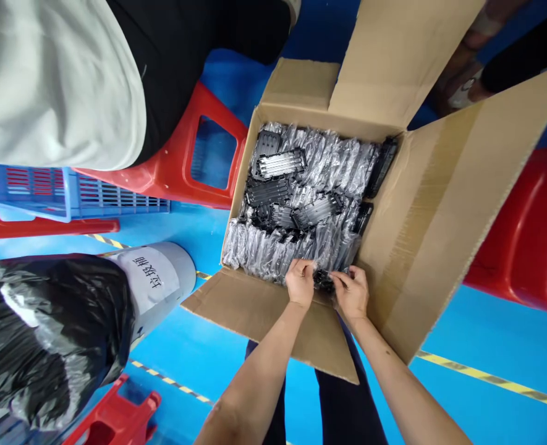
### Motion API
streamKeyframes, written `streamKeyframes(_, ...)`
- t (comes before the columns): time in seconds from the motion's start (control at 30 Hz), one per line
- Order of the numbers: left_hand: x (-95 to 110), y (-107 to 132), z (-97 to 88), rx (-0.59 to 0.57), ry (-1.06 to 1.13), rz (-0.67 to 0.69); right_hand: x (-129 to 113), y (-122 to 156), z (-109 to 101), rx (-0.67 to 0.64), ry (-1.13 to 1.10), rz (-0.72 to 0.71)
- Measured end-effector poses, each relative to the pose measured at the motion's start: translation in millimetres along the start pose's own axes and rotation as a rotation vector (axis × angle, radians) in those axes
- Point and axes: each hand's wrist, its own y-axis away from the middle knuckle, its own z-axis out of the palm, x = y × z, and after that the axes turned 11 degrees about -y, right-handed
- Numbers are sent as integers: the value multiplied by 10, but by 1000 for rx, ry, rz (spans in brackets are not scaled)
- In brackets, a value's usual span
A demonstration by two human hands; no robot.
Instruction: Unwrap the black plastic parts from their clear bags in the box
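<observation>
Head view: what's between the hands?

"A small black plastic part point(323, 279) in clear wrap. The left hand point(300, 283) pinches it from the 9 o'clock side, and the right hand point(350, 293) closes on it from 3 o'clock. Both are narrow, with the fingers bunched on the piece."

And where is that piece?

"Just inside the near edge of a cardboard box point(394, 68), at the box's 6 o'clock. From the piece, rows of black plastic parts in clear sleeves point(301, 185) fill the box toward 12 o'clock. A few unwrapped black frames point(280, 164) lie on top."

Any writing you can read?

"Only a white label point(150, 278) on a grey bin point(162, 284), at about 9 o'clock from the box. It has dark Chinese characters, but they're too skewed for me to read. I can't make out any brand on the parts."

What's around the box?

"A black bin bag point(46, 334) spills from that bin. A blue plastic crate point(69, 194) sits at 10 o'clock, and a red plastic stool point(194, 161) is just beside the box. Another red stool point(528, 235) stands at 3 o'clock. A co-worker's pale sleeve point(55, 80) fills the top left, and yellow-and-black tape point(496, 380) runs across the blue floor point(440, 327) at 4 o'clock."
</observation>
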Motion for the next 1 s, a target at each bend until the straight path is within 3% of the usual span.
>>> streamKeyframes(0.13,73,-56,-32,7,98,-60,-90,-77,-67,98,-29,-9)
streamKeyframes(0.3,279,-63,-229,-4,321,-91,-353,-107,-386,205,-64,-74)
streamKeyframes(0.43,420,-61,-497,-72,493,-83,-632,-119,-691,156,-159,-205)
streamKeyframes(0.57,386,-45,-677,-155,563,-157,-791,-103,-856,79,-236,-252)
streamKeyframes(0.7,237,82,-742,-269,483,-214,-740,-86,-863,-83,-217,-153)
streamKeyframes(0.83,21,349,-689,-402,234,-229,-560,-25,-776,-314,-115,-95)
streamKeyframes(0.93,-161,563,-592,-501,-33,-216,-451,-146,-666,-266,10,42)
streamKeyframes(1.0,-261,626,-519,-513,-183,-191,-412,-427,-560,-161,85,135)
